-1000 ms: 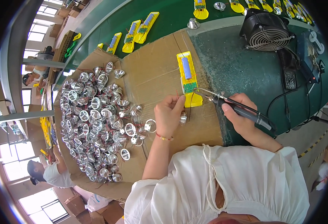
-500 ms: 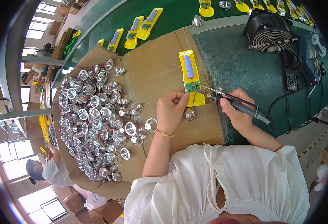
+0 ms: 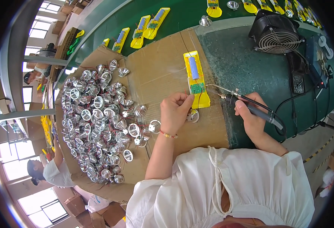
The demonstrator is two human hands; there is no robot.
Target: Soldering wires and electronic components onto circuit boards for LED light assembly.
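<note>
A yellow flashlight housing (image 3: 201,101) lies open on the cardboard, a blue cylindrical battery (image 3: 193,68) and a green circuit board (image 3: 197,88) inside it. My left hand (image 3: 174,112) is closed at the housing's lower left edge, thumb and forefinger pinching what looks like a thin red wire. Just below, partly hidden by that hand, sits a silver reflector (image 3: 193,115). My right hand (image 3: 253,119) grips a soldering iron (image 3: 250,107) with a thin tube along it. Its bent tip is just right of the board, apart from it.
Left of me, a cardboard tray (image 3: 98,193) holds a heap of silver reflectors (image 3: 98,114) with red wires. More yellow housings (image 3: 140,32) line the far green surface. At right stand a black fan (image 3: 275,36) and a soldering station (image 3: 316,64). A co-worker (image 3: 55,169) is at far left.
My right hand has drawn the soldering iron back to the right, its tip leaving the circuit board. My left hand stays almost in place, still pinching.
</note>
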